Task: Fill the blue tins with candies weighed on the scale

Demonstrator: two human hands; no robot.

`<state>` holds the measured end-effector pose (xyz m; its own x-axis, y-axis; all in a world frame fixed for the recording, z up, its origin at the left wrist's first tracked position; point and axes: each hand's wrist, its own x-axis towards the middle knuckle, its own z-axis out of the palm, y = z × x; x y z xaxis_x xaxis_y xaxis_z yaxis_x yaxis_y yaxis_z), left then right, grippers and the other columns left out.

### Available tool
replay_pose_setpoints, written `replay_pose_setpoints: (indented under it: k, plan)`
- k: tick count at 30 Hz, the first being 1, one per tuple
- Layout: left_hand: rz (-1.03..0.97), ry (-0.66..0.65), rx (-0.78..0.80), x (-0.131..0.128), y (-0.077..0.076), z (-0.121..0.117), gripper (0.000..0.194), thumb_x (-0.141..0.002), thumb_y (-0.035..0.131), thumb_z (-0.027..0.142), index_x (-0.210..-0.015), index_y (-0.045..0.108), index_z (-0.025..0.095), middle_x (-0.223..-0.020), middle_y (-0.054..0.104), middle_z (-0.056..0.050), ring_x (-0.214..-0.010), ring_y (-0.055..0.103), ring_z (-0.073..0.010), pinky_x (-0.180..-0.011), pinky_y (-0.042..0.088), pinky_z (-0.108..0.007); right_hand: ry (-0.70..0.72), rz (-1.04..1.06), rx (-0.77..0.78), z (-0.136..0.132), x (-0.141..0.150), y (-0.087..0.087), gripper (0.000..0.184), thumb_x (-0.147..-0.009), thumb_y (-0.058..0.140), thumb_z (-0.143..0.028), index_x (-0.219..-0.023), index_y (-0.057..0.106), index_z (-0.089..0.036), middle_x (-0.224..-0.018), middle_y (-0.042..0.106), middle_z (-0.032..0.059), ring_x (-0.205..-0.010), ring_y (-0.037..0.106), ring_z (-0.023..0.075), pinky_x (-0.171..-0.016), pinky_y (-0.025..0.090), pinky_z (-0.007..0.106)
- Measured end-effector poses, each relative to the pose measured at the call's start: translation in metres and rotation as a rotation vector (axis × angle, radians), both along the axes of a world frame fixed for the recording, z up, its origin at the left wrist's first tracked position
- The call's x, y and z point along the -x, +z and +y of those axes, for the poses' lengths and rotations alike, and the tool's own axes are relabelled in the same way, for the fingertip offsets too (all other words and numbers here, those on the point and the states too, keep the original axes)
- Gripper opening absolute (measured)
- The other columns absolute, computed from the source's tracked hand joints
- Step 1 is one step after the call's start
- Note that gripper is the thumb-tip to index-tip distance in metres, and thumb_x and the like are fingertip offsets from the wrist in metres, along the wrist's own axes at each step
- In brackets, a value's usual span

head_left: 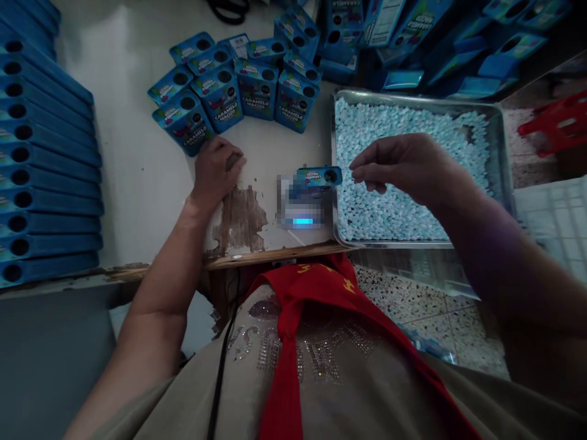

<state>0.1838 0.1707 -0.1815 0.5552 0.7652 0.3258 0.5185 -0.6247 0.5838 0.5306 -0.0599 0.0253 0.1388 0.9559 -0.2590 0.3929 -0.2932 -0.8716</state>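
My right hand (397,162) hovers over a metal tray (502,146) filled with small pale-blue candies (389,214). Its fingers are pinched together, and what lies between the tips is too small to make out. Just left of those fingertips, a blue candy box (316,177) with a round dark hole in its top stands on a small scale (301,221) with a lit blue display, partly blurred. On the table my left hand (216,162) rests with curled fingers, against the nearest of several blue boxes (188,125). I see nothing held in it.
Flat blue cartons are stacked along the left (50,183). More blue boxes (394,30) crowd the back right beyond the tray. The table's front edge (275,253) is worn wood. Dark-handled scissors (229,9) lie at the back. A red plastic object (554,125) is at far right.
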Motion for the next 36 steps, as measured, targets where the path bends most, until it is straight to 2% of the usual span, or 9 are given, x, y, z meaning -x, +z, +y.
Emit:
replay_pose_setpoints:
  k: [5,9,13,18,23,26,29,32,36]
  plan:
    - [0.018,0.013,0.020,-0.001,-0.002,0.002,0.043,-0.117,0.077,0.066,-0.115,0.081,0.022,-0.130,0.075,-0.008,-0.128,0.069,-0.0286,-0.124,0.056,-0.050,0.177,-0.197,0.021,0.018,0.000,0.011,0.026,-0.085,0.111,-0.041,-0.097,0.093,-0.026,-0.069,0.073,0.0013,-0.077,0.073,0.0229,-0.064,0.054,0.034]
    - [-0.031,0.007,0.028,-0.001,-0.002,-0.001,0.022,-0.112,0.086,0.047,-0.111,0.081,0.026,-0.127,0.076,-0.008,-0.130,0.071,-0.0321,-0.124,0.056,-0.050,0.255,-0.214,0.058,0.029,-0.002,0.012,0.025,-0.085,0.111,-0.038,-0.098,0.092,-0.027,-0.071,0.073,0.0021,-0.086,0.076,0.0267,-0.069,0.056,0.036]
    - [-0.083,-0.005,0.032,-0.002,-0.003,-0.002,0.010,-0.106,0.090,0.032,-0.107,0.081,0.028,-0.123,0.075,-0.009,-0.130,0.075,-0.0374,-0.124,0.058,-0.052,0.228,-0.182,0.058,0.025,-0.001,0.010,0.021,-0.092,0.106,-0.040,-0.099,0.090,-0.027,-0.070,0.073,0.0025,-0.080,0.074,0.0251,-0.070,0.057,0.039]
    - [-0.052,-0.002,-0.025,-0.002,-0.001,-0.004,0.011,-0.104,0.089,0.023,-0.112,0.083,0.026,-0.125,0.077,-0.009,-0.126,0.076,-0.0362,-0.122,0.060,-0.053,0.214,-0.234,0.043,0.020,0.007,0.011,0.016,-0.096,0.102,-0.039,-0.100,0.090,-0.028,-0.074,0.074,0.0034,-0.087,0.077,0.0279,-0.076,0.057,0.042]
    - [0.028,0.021,0.000,-0.004,0.007,-0.008,0.010,-0.107,0.089,0.024,-0.113,0.082,0.029,-0.129,0.078,-0.007,-0.130,0.075,-0.0349,-0.122,0.061,-0.053,0.180,-0.290,0.000,0.022,0.009,0.013,0.016,-0.095,0.103,-0.038,-0.095,0.090,-0.028,-0.072,0.072,0.0018,-0.079,0.071,0.0237,-0.073,0.055,0.040]
    - [0.081,0.054,0.018,-0.006,0.009,-0.007,0.012,-0.107,0.090,0.023,-0.114,0.082,0.026,-0.129,0.076,-0.006,-0.131,0.072,-0.0309,-0.124,0.059,-0.052,0.177,-0.275,-0.002,0.018,0.001,0.017,0.018,-0.096,0.104,-0.041,-0.097,0.091,-0.027,-0.071,0.073,0.0011,-0.067,0.061,0.0189,-0.064,0.049,0.039]
    - [0.101,0.055,0.037,-0.007,0.011,-0.006,0.011,-0.112,0.089,0.029,-0.115,0.081,0.021,-0.128,0.073,-0.005,-0.130,0.070,-0.0269,-0.125,0.057,-0.052,0.123,-0.230,-0.017,0.009,-0.009,0.022,0.025,-0.093,0.106,-0.046,-0.095,0.092,-0.025,-0.070,0.073,0.0019,-0.064,0.060,0.0177,-0.060,0.050,0.038]
    - [0.067,0.024,0.050,-0.005,0.012,-0.007,0.010,-0.113,0.085,0.031,-0.114,0.081,0.022,-0.131,0.074,-0.008,-0.133,0.071,-0.0308,-0.127,0.055,-0.053,0.056,-0.152,-0.016,0.001,-0.014,0.023,0.032,-0.088,0.110,-0.051,-0.091,0.091,-0.026,-0.068,0.072,0.0014,-0.063,0.061,0.0173,-0.056,0.052,0.036]
    - [0.022,0.027,0.035,-0.001,0.010,-0.005,0.010,-0.110,0.083,0.036,-0.109,0.081,0.026,-0.131,0.077,-0.009,-0.132,0.074,-0.0358,-0.125,0.057,-0.053,0.062,-0.032,0.021,0.001,-0.007,0.017,0.030,-0.084,0.112,-0.048,-0.087,0.090,-0.027,-0.069,0.074,0.0017,-0.064,0.063,0.0176,-0.053,0.051,0.034]
